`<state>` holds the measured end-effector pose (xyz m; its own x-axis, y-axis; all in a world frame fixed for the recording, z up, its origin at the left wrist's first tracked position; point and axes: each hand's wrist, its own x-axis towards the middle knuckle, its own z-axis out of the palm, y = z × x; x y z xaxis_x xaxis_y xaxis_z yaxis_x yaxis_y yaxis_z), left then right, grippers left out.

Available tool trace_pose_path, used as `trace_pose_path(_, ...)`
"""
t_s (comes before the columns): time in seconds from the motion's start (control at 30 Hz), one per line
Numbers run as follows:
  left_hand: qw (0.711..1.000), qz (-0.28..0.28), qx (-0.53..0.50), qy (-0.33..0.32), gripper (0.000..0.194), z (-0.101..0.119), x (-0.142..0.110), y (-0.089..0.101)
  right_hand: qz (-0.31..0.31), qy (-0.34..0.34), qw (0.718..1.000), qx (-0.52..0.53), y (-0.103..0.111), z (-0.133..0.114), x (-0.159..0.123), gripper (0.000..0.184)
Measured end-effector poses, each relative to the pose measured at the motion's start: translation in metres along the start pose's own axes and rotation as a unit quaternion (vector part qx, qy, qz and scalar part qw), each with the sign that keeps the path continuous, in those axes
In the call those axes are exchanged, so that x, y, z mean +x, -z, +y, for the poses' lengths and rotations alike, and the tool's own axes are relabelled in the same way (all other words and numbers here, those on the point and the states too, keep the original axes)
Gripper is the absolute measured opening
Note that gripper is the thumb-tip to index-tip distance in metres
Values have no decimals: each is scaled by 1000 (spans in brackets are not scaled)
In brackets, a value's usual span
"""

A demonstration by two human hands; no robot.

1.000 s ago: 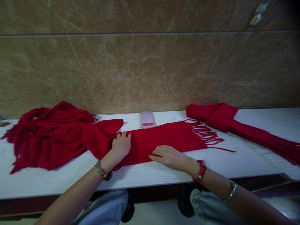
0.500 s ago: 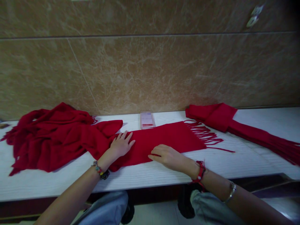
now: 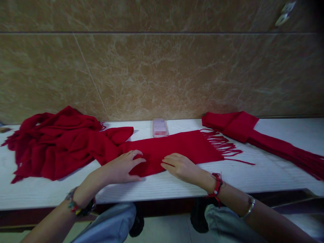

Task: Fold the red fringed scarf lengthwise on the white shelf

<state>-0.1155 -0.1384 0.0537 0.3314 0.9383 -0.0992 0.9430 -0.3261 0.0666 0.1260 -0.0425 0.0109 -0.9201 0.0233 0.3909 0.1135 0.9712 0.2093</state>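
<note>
A red scarf lies spread flat on the white table, its knotted fringe fanned out at the right end. On the scarf's left part, near its front edge, rests my left hand, fingers spread and thumb apart. My right hand lies palm down over the front edge of the scarf, its fingers stretched out and close together. At its left end the flat scarf runs into a loose, crumpled heap of red cloth; where one passes into the other is partly hidden by folds.
A folded red scarf with a long fringed tail lies at the right. Behind the flat scarf stands a small pale pink box or similar flat item. The white table backs onto a brown marbled wall.
My left hand has slid toward the front edge of the scarf and turned, thumb now nearer me. The right hand stays nearly in place. The view has shifted slightly.
</note>
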Motion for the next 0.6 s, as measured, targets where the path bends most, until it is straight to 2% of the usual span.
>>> trace_pose_path(0.1, 998, -53, 39, 17, 45, 5, -16, 11, -21, 0, 1000, -17, 3, -9, 11, 18)
trace_pose_path(0.2, 993, -63, 95, 43, 38, 7, -16, 10, -45, -11, 999, -26, 3, -20, 25, 15)
trace_pose_path(0.3, 989, -37, 133, 59, 34, 8, -10, 5, -57, -38, 997, -26, 2, -25, 32, 14)
trace_pose_path(0.43, 989, 11, 143, 42, 21, 14, -7, -2, -28, -102, 994, -6, -4, -16, 28, 15)
trace_pose_path(0.6, 982, 36, 167, 82, 31, 18, -12, 0, 6, -131, 991, 14, -12, -4, 19, 14)
